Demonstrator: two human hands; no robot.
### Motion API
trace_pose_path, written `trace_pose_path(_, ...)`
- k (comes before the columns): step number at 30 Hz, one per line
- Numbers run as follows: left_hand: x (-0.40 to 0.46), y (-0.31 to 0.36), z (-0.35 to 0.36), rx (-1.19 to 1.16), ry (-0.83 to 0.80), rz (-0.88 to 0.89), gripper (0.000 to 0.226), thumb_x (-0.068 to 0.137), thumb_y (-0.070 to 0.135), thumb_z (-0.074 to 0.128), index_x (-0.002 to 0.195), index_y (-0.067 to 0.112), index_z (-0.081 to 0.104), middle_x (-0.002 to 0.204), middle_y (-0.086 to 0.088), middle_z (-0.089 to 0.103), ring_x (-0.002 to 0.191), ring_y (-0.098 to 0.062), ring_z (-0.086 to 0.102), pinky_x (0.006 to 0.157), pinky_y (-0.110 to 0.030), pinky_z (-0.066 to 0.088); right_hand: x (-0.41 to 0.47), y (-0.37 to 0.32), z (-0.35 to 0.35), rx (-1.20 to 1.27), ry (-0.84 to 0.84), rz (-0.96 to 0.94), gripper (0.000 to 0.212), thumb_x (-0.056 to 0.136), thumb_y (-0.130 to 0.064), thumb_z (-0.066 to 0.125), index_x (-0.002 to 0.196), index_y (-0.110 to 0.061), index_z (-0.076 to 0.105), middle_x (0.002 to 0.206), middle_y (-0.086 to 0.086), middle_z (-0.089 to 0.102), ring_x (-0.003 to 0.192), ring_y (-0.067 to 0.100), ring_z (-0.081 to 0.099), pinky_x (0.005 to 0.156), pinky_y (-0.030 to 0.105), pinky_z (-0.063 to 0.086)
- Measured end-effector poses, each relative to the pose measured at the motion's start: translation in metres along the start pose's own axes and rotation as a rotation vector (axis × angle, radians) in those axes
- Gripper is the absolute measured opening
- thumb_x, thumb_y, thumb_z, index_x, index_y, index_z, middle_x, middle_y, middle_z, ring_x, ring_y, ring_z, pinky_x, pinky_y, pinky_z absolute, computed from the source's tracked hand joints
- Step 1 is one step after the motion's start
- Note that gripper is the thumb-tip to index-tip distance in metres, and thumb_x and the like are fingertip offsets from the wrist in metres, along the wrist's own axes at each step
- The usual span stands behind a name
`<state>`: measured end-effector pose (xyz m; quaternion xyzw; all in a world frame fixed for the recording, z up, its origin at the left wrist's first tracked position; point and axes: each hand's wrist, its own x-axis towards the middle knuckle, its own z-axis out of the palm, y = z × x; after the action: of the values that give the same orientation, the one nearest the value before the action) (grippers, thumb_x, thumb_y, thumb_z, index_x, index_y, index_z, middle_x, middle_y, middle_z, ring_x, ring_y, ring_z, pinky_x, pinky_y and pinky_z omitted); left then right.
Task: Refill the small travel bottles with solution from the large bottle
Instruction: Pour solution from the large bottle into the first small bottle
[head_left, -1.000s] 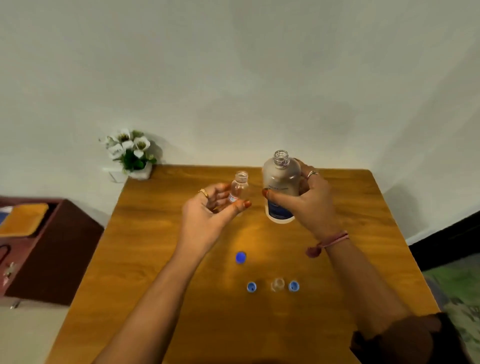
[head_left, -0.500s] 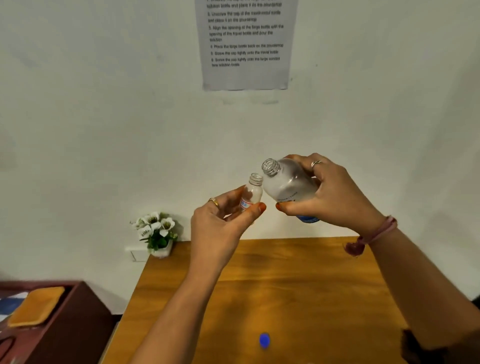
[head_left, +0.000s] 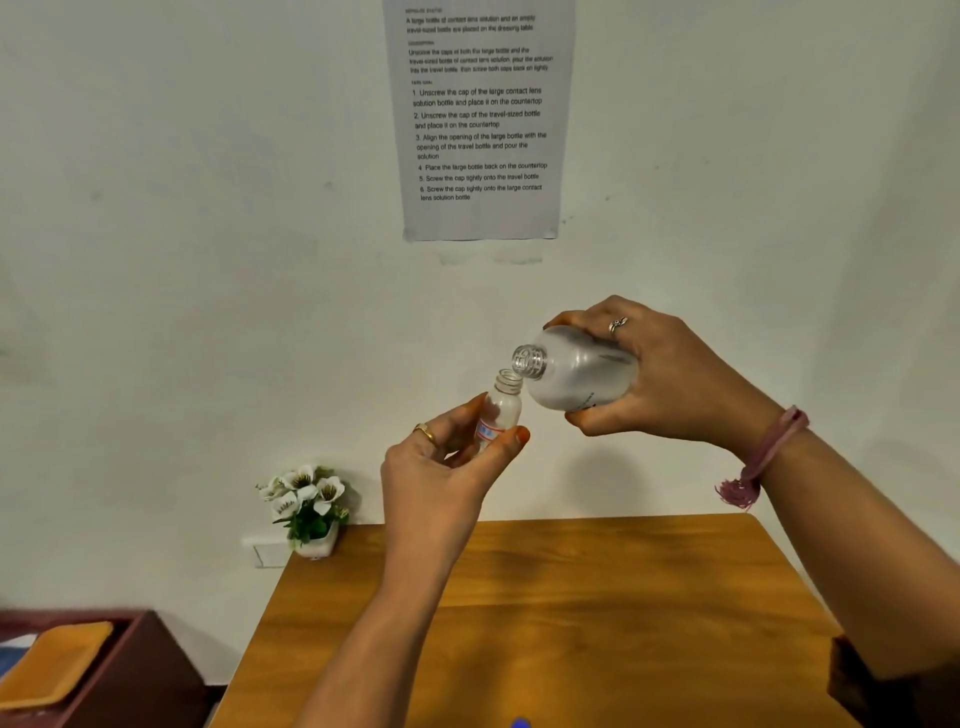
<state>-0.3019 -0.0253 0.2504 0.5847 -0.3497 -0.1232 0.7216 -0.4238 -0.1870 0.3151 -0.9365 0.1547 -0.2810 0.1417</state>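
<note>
Small bottle (head_left: 501, 413), mid-frame: light, rigid, likely slippery, pinched by left hand (head_left: 447, 467); large bottle (head_left: 576, 374) gripped around the body by right hand (head_left: 660, 379).

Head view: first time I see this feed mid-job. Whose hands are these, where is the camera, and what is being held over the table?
No machine here: a person works with bare hands, and the single camera sits on their head, looking forward and down. The left hand pinches a small travel bottle, uncapped and roughly upright. The right hand grips the large bottle, also uncapped, tipped so that its mouth sits just above the small one's opening. No stream of liquid can be made out. Below is a wooden table with a potted flower at its far left corner. An instruction sheet hangs on the wall.
</note>
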Motion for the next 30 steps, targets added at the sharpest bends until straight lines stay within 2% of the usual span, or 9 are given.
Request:
trace_pose_path(5, -0.005, 0.003, 0.005, -0.022, -0.007, -0.009, 0.033, 0.069, 0.017, 0.082, 0.090, 0.039, 0.067, 0.090, 0.015, 0.074, 0.086, 0.003, 0.069, 0.069, -0.009, 0.053, -0.003, 0.001, -0.009, -0.038, -0.008, -0.036, 0.076, 0.059, -0.031, 0.083, 0.128, -0.033, 0.050, 0.114, -0.014, 0.052, 0.100, 0.008, 0.052, 0.079, 0.013, 0.044)
trace_pose_path(12, -0.010, 0.005, 0.010, -0.044, -0.026, -0.020, 0.032, 0.070, 0.015, 0.081, 0.089, 0.038, 0.069, 0.089, 0.013, 0.075, 0.087, 0.002, 0.069, 0.068, -0.008, 0.052, -0.005, -0.002, -0.023, -0.114, -0.026, -0.092, 0.075, 0.061, -0.029, 0.081, 0.128, -0.033, 0.050, 0.111, -0.014, 0.052, 0.099, 0.011, 0.051, 0.085, 0.026, 0.047)
trace_pose_path(17, -0.012, 0.007, 0.013, -0.061, -0.022, -0.028, 0.032, 0.070, 0.014, 0.081, 0.086, 0.038, 0.068, 0.082, 0.018, 0.074, 0.083, 0.005, 0.068, 0.062, -0.005, 0.048, -0.005, -0.001, -0.027, -0.158, -0.035, -0.119, 0.074, 0.061, -0.029, 0.080, 0.129, -0.033, 0.050, 0.107, -0.015, 0.048, 0.097, 0.011, 0.049, 0.084, 0.026, 0.046)
trace_pose_path(24, -0.014, 0.006, 0.017, -0.055, -0.020, -0.030, 0.033, 0.069, 0.015, 0.081, 0.091, 0.037, 0.068, 0.091, 0.013, 0.075, 0.085, 0.002, 0.069, 0.068, -0.008, 0.052, -0.008, 0.000, -0.029, -0.151, -0.044, -0.117, 0.075, 0.062, -0.030, 0.081, 0.130, -0.033, 0.049, 0.109, -0.015, 0.048, 0.098, 0.010, 0.049, 0.082, 0.020, 0.043)
trace_pose_path(30, -0.015, 0.005, 0.021, -0.065, -0.020, -0.035, 0.033, 0.069, 0.013, 0.081, 0.089, 0.036, 0.069, 0.085, 0.016, 0.075, 0.084, 0.002, 0.070, 0.069, -0.010, 0.053, -0.006, 0.000, -0.031, -0.160, -0.049, -0.117, 0.075, 0.062, -0.030, 0.080, 0.130, -0.034, 0.049, 0.110, -0.014, 0.049, 0.098, 0.011, 0.050, 0.085, 0.027, 0.048)
